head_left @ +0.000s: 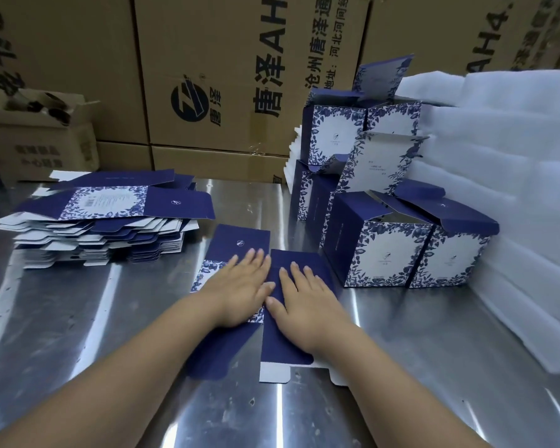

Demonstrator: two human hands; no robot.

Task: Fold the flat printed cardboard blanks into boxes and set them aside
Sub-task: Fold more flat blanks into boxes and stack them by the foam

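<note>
Two hands [243, 287] [306, 300] press blank's [285, 347] seemingly folded edge.

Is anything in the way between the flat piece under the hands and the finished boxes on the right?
Nothing visible. The left hand and right hand press flat on the cardboard blank; only bare steel table lies between it and the folded boxes.

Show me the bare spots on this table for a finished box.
Bare table in front of the stack of blanks; more between the right hand and the foam sheets, in front of the folded boxes. Crowded: back right, boxes against foam.
</note>
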